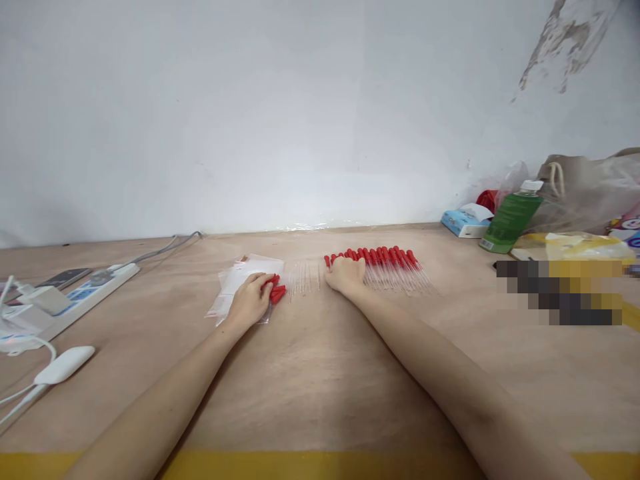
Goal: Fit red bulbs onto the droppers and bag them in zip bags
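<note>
1. Counter spreading wide before me: back edge along the pale wall, yellow strip at the near edge, and bare brown room between my forearms.
2. Power strip bounds me at left, green bottle at right, both well apart from my hands.
3. Red-bulbed droppers lie in a row right of centre, bulbs toward the wall, stems toward me; long axes run front to back, the rightmost slanting with tips to the right.
4. Thin clear tubes lie between my hands, also roughly front to back.
5. Left hand bends over loose red bulbs by the plastic packets; whether it grasps one, I can't tell.
6. Right hand curls at the row's left end, fingertips hidden; I can't tell its grasp.
</note>
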### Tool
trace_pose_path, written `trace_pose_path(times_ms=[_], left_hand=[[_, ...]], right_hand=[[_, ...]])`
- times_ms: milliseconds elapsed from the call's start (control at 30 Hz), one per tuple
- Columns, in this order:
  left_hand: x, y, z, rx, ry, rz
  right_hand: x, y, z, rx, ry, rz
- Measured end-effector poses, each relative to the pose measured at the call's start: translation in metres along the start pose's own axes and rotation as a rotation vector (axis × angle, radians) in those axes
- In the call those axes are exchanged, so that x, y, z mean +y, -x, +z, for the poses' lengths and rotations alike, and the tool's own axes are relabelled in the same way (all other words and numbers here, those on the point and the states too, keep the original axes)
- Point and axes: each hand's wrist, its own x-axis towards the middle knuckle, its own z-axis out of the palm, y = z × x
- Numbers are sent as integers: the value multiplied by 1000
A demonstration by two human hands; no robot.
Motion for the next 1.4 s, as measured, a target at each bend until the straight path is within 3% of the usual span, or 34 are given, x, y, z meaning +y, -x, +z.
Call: trace_pose_path(times_ms=[233,367,567,667,767,867,900,1033,1100,1267,1400], left_hand=[[6,-7,-4,-7,-121,-111],[7,-11,-3,24,-190,-84],[6,-14,-1,75,-124,-32],[13,-10,-3,192,6,-13],[28,-3,-2,252,320,-43],[49,8,3,120,669,-101],[57,12,5,48,749,-117],[82,30,7,-230,902,-181],[89,36,7,-310,971,-227],[95,42,10,-311,911,-229],[95,42,14,-302,930,-162]], right_hand=[[-13,5,-1,-18,47,-63],[-25,1,-1,-93,50,-43],[-33,-6,-3,-181,5,-25],[-24,0,-12,-159,-39,-39],[-2,13,-26,-77,-96,-99],[32,36,-37,-19,-178,-226],[43,45,-38,15,-253,-331],[78,81,-33,153,-422,-555],[85,95,-28,205,-466,-575],[81,109,-21,232,-427,-547],[75,109,-18,212,-367,-635]])
